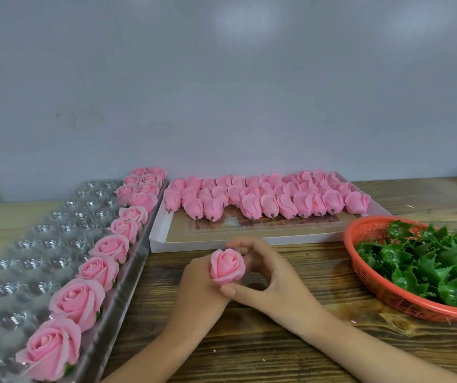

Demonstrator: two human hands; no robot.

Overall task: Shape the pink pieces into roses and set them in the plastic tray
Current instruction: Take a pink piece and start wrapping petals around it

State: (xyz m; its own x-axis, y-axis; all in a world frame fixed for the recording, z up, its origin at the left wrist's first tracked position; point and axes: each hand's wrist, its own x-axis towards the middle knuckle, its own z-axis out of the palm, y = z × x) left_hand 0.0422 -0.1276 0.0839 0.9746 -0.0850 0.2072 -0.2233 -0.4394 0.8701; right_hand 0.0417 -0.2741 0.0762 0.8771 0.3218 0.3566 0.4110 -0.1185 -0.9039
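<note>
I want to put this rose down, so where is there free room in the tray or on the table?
Free: the plastic tray cups left of the finished roses; the white box's front strip; the table between the right hand and the basket. Crowded: the tray's right side and the box's back, packed with pink buds.

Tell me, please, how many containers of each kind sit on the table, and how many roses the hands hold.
Clear plastic tray: 1
White box: 1
Orange basket: 1
Pink rose, held: 1
Total: 4
</note>
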